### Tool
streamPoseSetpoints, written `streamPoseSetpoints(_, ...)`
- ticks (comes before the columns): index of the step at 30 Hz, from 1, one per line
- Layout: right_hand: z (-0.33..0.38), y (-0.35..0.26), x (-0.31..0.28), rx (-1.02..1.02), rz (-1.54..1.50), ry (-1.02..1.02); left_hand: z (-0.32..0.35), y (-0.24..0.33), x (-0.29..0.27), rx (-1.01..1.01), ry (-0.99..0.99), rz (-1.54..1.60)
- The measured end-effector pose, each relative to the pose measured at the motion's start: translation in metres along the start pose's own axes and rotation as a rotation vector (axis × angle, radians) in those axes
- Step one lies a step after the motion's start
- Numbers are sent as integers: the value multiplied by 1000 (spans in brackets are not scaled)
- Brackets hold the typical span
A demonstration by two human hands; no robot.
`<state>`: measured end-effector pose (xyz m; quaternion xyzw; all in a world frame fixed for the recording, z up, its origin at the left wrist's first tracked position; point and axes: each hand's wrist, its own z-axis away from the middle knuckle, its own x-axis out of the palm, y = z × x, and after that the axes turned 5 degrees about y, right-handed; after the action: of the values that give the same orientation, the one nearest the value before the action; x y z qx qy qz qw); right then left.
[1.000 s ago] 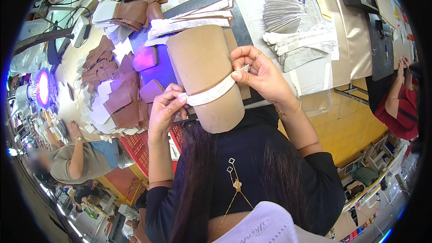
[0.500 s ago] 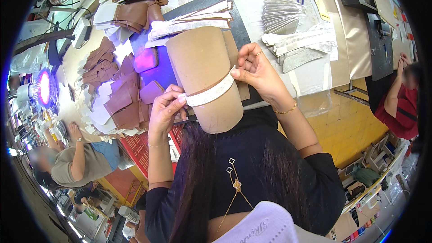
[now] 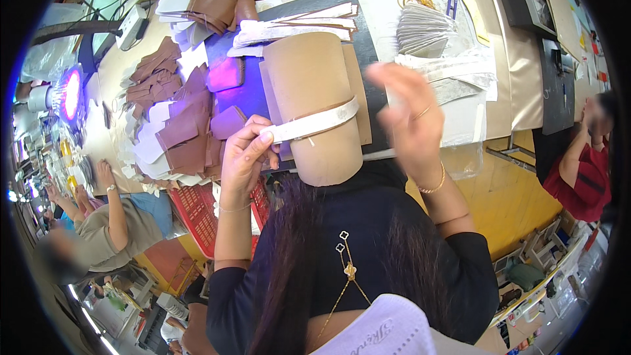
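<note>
A tan, curved cylinder-like form (image 3: 312, 69) stands out over the near edge of the bench in front of me. Across its lower part lies a white strip with a brown edge (image 3: 322, 121), bent to follow the curve. My left hand (image 3: 248, 148) pinches the strip's left end between thumb and fingers. The strip's right end rests against the form with no hand on it. My right hand (image 3: 411, 115) is raised to the right, apart from the form; it is blurred, its fingers look stretched out, and I see nothing in it.
More white-and-brown strips (image 3: 296, 29) lie behind the form on a dark board (image 3: 374, 46). Brown and white cut pieces (image 3: 184, 131) pile up on the left. At right are fanned grey pieces (image 3: 424, 29) and pale strips (image 3: 460, 75). A red basket (image 3: 194, 217) stands below; co-workers sit at both sides.
My right hand has let go of the strip's right end and moved away to the right. My left hand still pinches the left end.
</note>
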<state>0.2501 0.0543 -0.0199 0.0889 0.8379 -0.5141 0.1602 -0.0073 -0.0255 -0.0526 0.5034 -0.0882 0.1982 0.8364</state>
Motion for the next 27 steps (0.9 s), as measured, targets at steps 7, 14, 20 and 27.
streamPoseSetpoints(7, 5, -29, 51, -389, 89, -643, -3, -2, 7, 145, -34, 8)
streamPoseSetpoints(14, 41, 13, 39, -47, -114, -287, -14, -6, 0, 20, -67, -48)
streamPoseSetpoints(20, 55, 36, 38, 398, -453, -307, -19, 5, 2, 26, -132, -126)
streamPoseSetpoints(27, 27, 67, -27, 99, 473, 82, -20, 72, 18, 213, -346, -289)
